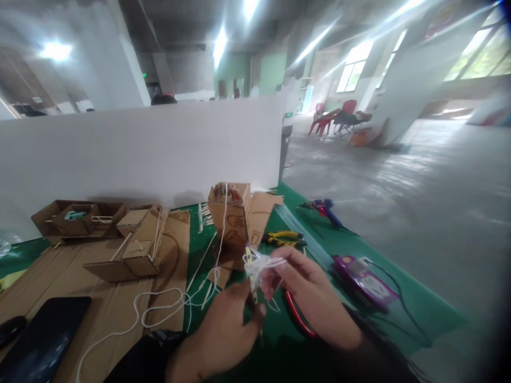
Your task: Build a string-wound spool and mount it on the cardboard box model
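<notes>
My left hand (225,327) is closed, thumb and fingers pinching a thin yellow-and-dark patterned stick (249,258) that points up and away. My right hand (313,295) pinches a tangled bundle of white string (261,266), with something clear like plastic at its edge. The bundle touches or overlaps the stick; which one I cannot tell. Just beyond both hands stands a cardboard box structure (229,221) with a white cord (222,234) hanging down its front. A loose white string (159,308) loops over the cardboard to the left of my left hand.
Yellow-and-black pliers (283,239) and a red handle (297,316) lie near my right hand. Farther right are a glue gun (325,211) and a purple power strip (365,282). Cardboard pieces (136,247) and a black phone (48,338) lie left. A white partition (139,154) stands behind.
</notes>
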A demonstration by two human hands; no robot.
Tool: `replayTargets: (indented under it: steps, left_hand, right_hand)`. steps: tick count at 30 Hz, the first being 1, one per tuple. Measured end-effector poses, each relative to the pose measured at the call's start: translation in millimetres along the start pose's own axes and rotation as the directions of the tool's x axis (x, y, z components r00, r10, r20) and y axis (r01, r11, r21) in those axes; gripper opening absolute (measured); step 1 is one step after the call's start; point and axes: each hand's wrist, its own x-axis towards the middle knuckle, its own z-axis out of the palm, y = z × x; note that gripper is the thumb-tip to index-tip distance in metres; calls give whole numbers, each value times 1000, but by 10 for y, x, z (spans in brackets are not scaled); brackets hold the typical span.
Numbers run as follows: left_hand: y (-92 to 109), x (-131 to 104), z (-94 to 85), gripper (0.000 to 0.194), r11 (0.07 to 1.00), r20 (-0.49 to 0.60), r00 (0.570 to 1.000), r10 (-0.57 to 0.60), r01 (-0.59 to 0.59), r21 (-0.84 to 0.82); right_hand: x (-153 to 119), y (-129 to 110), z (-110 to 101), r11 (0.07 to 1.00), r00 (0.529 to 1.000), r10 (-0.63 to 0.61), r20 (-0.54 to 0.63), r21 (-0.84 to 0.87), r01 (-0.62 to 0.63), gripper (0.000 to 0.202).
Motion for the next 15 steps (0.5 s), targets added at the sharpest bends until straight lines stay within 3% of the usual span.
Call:
replayTargets:
  steps: [3, 6, 9, 12, 15]
  left_hand:
    - [-56, -156, -63, 45, 996, 70, 994, -89, 88, 17]
    - [-162, -342, -159, 53, 995, 196, 979, -57, 40, 90]
    - [-291, -490, -267, 56, 971, 299, 951, -78, 4, 239]
    - [-393, -585, -359, 59, 947, 263, 961, -89, 0, 320]
    - [-437, -630, -424, 50, 939, 192, 979, -62, -8, 344]
  right_hand:
    - [66, -62, -58, 997, 983, -22, -181, 75, 36, 15]
    - [121, -161, -160, 993, 952, -10, -307, 110, 46, 17]
    - [155, -244, -268, 993, 933, -9, -360, 108, 51, 19]
    - [181, -281, -333, 999, 935, -31, -354, 26, 43, 20]
    - [209, -284, -355, 994, 934, -90, -347, -83, 65, 22]
